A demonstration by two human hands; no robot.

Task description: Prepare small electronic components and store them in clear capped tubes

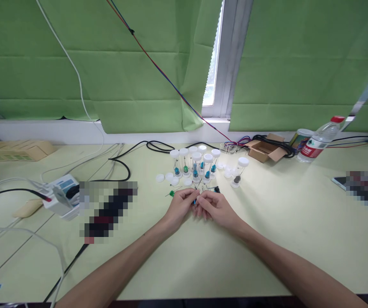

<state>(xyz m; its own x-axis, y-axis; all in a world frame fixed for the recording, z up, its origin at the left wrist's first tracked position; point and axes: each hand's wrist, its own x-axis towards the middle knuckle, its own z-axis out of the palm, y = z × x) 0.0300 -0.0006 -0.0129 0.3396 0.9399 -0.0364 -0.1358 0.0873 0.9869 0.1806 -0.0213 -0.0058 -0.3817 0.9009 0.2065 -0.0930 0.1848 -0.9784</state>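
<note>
Fingers pinched, my left hand (pixel 181 206) and my right hand (pixel 215 208) meet over the table around a small blue piece (pixel 194 202). A thin stem seems to rise from it; the fingers cover most of the piece. Just beyond them, several clear vials with white caps (pixel 207 158) stand in a cluster, holding blue or green pieces on thin stems. One vial (pixel 236 181) with a dark grey piece stands apart to the right. A loose green piece (pixel 171 193) lies left of my hands, and a black one (pixel 216 189) lies just behind my right hand.
Loose white caps (pixel 160 177) lie by the vials. Further right are an open cardboard box (pixel 264 150), a tin (pixel 299 139), a leaning water bottle (pixel 319 143) and a phone (pixel 338 183). A power strip (pixel 62 199) with cables and a cardboard piece (pixel 17 150) lie left.
</note>
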